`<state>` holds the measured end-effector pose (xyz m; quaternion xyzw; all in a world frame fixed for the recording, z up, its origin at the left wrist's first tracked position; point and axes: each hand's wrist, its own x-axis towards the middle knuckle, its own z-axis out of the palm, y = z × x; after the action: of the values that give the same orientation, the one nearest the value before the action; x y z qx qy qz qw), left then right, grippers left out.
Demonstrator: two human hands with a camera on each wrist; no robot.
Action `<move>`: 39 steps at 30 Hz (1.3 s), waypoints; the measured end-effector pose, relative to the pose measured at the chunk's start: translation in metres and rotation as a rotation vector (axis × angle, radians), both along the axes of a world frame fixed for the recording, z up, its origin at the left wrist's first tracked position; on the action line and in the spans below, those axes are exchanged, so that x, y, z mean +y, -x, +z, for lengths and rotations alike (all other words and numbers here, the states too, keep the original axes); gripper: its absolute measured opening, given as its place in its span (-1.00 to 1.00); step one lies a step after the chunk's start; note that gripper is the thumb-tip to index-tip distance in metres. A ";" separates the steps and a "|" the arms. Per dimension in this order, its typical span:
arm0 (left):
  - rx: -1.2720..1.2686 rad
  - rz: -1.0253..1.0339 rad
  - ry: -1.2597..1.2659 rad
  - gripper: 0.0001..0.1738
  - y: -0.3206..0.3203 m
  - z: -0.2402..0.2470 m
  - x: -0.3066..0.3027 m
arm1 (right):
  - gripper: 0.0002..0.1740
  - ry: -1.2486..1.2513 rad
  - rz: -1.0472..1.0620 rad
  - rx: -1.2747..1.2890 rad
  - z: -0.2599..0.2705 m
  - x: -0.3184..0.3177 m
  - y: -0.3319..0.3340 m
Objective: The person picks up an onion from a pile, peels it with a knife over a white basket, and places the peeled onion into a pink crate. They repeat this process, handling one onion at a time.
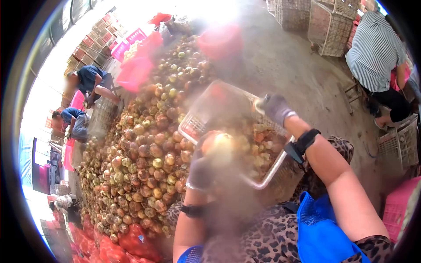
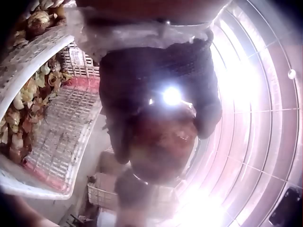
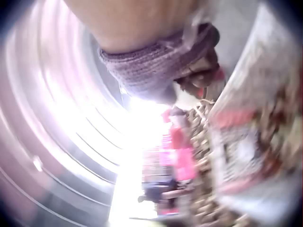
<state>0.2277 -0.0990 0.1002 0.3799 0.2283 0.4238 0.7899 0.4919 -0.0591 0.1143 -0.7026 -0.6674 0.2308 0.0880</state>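
My gloved left hand (image 1: 202, 168) grips a large brown onion (image 1: 218, 142) above the near left side of a white plastic basket (image 1: 272, 170). In the left wrist view the fingers and thumb wrap the onion (image 2: 163, 144) from both sides. Loose onion skins and scraps (image 1: 266, 147) lie inside the basket. Over the far right rim is my right hand (image 1: 277, 109), in a purple-grey knit glove, its fingers curled around a small pale thing (image 1: 259, 105). Blur and glare hide what kind it is. Haze covers part of the basket's middle.
A big heap of onions (image 1: 140, 162) spreads left of the basket. Red net bags (image 1: 131, 243) lie at its near end. Beyond stand pink baskets (image 1: 135, 72) and a pink tub (image 1: 220, 41). Other people work at the left and at the right, beside a crate (image 1: 399, 144).
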 end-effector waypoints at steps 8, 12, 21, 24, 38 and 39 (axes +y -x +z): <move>0.059 0.201 -0.121 0.01 -0.012 -0.007 0.022 | -0.56 -0.326 0.331 0.927 -0.051 -0.043 0.064; 0.072 0.071 0.014 0.06 -0.022 0.005 0.025 | -0.53 -0.270 -0.003 1.061 -0.017 -0.054 0.072; -0.065 0.148 0.180 0.03 -0.027 -0.006 0.019 | -0.49 -0.554 0.150 0.450 -0.009 -0.051 0.080; 0.054 0.212 -0.008 -0.06 -0.028 -0.026 0.021 | -0.52 -0.498 0.096 0.468 -0.016 -0.054 0.088; -0.088 -0.044 0.144 -0.17 -0.007 -0.005 0.018 | -0.45 -0.554 0.151 0.222 -0.013 -0.059 0.078; -0.133 -0.095 0.129 -0.21 -0.007 -0.004 0.019 | -0.45 -0.569 0.155 0.236 -0.013 -0.059 0.078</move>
<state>0.2348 -0.0796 0.0959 0.3098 0.1840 0.3945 0.8453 0.4139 -0.1181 0.1013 -0.5653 -0.7417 0.1208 0.3401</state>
